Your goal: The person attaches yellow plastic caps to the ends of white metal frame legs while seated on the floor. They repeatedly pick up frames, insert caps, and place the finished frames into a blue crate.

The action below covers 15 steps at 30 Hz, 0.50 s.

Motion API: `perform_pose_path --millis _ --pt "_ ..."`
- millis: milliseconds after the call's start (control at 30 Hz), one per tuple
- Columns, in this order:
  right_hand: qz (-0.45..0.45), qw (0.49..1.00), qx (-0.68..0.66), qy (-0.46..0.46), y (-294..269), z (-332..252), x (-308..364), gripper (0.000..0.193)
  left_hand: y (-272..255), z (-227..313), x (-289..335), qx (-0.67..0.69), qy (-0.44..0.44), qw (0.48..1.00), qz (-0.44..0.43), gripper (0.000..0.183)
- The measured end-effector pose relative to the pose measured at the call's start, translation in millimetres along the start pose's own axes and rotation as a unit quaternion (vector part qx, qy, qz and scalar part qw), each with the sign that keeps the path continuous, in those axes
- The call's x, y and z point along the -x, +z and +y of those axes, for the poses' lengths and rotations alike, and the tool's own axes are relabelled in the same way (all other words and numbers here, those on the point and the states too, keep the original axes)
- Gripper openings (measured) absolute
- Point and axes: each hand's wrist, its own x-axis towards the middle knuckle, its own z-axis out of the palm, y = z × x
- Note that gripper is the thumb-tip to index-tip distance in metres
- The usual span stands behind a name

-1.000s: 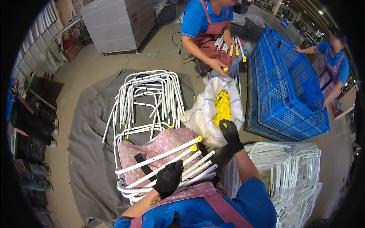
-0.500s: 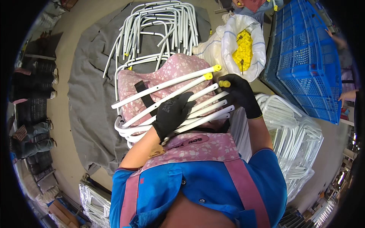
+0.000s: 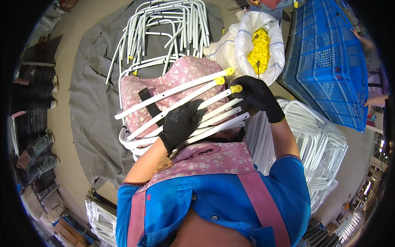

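Note:
Several white bent metal tubes (image 3: 170,96) lie across my lap over the pink floral apron (image 3: 189,68). My left hand (image 3: 180,123), in a black glove, is closed around the tubes near their middle. The two upper tubes end in yellow end caps (image 3: 220,81). A third yellow end cap (image 3: 235,88) sits at the end of the tube below, pinched by my black-gloved right hand (image 3: 258,98). Lower tubes show bare open ends beside that hand. Some of the right fingers are hidden behind the tube ends.
An open white sack (image 3: 242,45) of yellow caps (image 3: 259,49) stands ahead on the right. White tube frames (image 3: 164,24) are heaped on a grey cloth (image 3: 92,107). Blue crates (image 3: 325,66) stand at right, near plastic-wrapped frames (image 3: 319,152). Another person's hand (image 3: 374,101) touches the crates.
My right hand has brought the yellow end cap from beside the third tube onto its end. The left hand keeps its hold. The whole view has shifted slightly.

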Motion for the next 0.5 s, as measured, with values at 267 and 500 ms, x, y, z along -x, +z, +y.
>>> perform_pose_path --millis 267,500 --pt "0.066 0.994 0.008 -0.087 14 16 -1 0.024 0 0 1 0.010 -0.002 1.000 0.003 0.034" --pt "0.038 0.996 0.065 -0.045 8 9 15 0.036 -2 1 1 0.002 0.005 1.000 0.012 0.034"
